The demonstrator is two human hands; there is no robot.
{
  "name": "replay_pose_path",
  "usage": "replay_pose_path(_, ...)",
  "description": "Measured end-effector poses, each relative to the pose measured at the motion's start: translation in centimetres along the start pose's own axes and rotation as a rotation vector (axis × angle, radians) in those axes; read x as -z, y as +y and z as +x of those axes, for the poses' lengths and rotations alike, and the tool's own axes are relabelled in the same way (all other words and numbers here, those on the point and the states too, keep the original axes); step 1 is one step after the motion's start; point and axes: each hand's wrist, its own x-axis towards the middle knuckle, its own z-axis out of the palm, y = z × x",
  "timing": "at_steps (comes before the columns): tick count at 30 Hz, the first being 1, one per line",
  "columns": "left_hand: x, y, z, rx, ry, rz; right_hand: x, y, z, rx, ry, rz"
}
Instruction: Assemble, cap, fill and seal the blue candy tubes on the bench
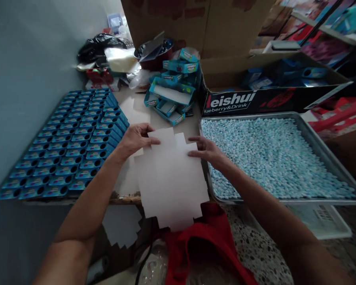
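Note:
Several flat white die-cut card blanks (pixel 172 186), with stepped notched edges, overlap in front of me at the table's front edge. My left hand (pixel 139 138) pinches the upper left corner of these blanks between thumb and fingers. On the opposite side, my right hand (pixel 206 151) has its fingertips closed on the upper right edge, its index finger stretched out above. The blanks' lower end hangs past the table edge over red cloth (pixel 207 237). Beyond my hands lies a pile of blue open box trays (pixel 172 91) with white insides.
Rows of blue boxes with round holes (pixel 77 142) fill the left side. At right, a metal tray (pixel 302 118) holds small pale-blue candies (pixel 273 158). Behind it stands a black printed carton (pixel 255 101) with blue boxes inside. Another white blank (pixel 121 225) lies below the table.

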Motion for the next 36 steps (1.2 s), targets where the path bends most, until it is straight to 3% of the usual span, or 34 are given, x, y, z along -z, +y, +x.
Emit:
replay_pose_path(2,0.5,0.4,-0.8,0.060,-0.102,-0.132,-1.3,-0.3,-0.4,-0.178,-0.094,0.291)
replay_pose_path(3,0.4,0.1,-1.7,0.098,-0.125,-0.212,-1.7,-0.3,-0.7,-0.240,-0.080,0.388)
replay_pose_path(8,-3.8,-4.4,-7.8,0.352,0.025,-0.549,-2.8,1.5,-1.9,-0.355,0.122,0.509)
replay_pose_path(11,-6.1,-6.0,-9.9,0.438,0.124,-0.603,-3.3,3.2,-2.4,-0.159,0.169,0.253)
replay_pose_path(14,-7.4,-6.0,-9.6,0.468,0.258,-0.644,-4.3,4.2,-2.4,0.180,0.201,-0.310)
replay_pose_path(16,-8.0,-5.6,-9.2,0.451,0.332,-0.544,-4.8,4.1,-1.9,0.300,0.142,-0.672)
replay_pose_path(21,-8.4,-4.8,-9.2,0.296,0.410,-0.270,-5.0,1.7,0.5,0.081,-0.070,-1.108)
replay_pose_path(26,-7.3,-5.6,-9.5,0.534,0.366,-0.645,-5.5,0.4,1.2,-0.041,-0.119,-1.287)
replay_pose_path(28,-7.1,-5.7,-9.6,0.504,0.347,-0.688,-6.2,-0.1,1.2,-0.063,-0.141,-1.319)
replay_pose_path(33,-6.4,-4.7,-9.0,0.137,0.169,-0.180,-8.0,-1.7,1.6,0.037,-0.235,-1.333)
replay_pose_path(36,-6.6,-4.5,-8.2,0.102,0.141,0.018,-7.8,-1.5,1.8,0.067,-0.244,-1.276)
